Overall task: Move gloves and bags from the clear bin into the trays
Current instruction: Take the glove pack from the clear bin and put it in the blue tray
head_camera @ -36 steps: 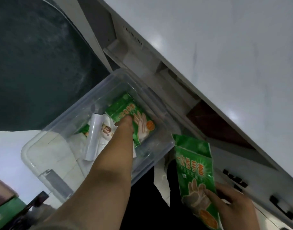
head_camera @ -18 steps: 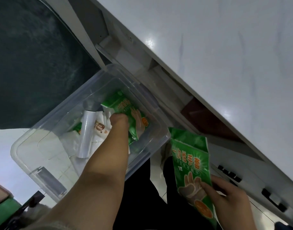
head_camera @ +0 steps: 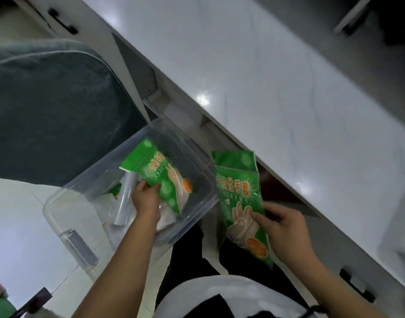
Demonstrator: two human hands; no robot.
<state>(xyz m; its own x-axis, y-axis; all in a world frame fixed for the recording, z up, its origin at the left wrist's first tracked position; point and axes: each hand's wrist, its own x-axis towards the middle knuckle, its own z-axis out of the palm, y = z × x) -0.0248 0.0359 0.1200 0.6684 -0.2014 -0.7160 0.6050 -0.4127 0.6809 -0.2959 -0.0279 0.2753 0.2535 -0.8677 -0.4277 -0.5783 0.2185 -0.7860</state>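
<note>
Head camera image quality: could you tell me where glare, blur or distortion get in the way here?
Head view: ceiling light glares in bright spots on the white countertop; wide-angle bending tilts and curves its edge; the print on the glove pack in the right hand is soft but legible; the clear bin walls blur what lies beneath the left hand.

Dim, cool overhead light. Bright glare spots sit on the glossy white countertop (head_camera: 277, 92) at centre and right. Soft overall, edges smeared and bent by the wide lens; lower middle falls into deep shadow.
</note>
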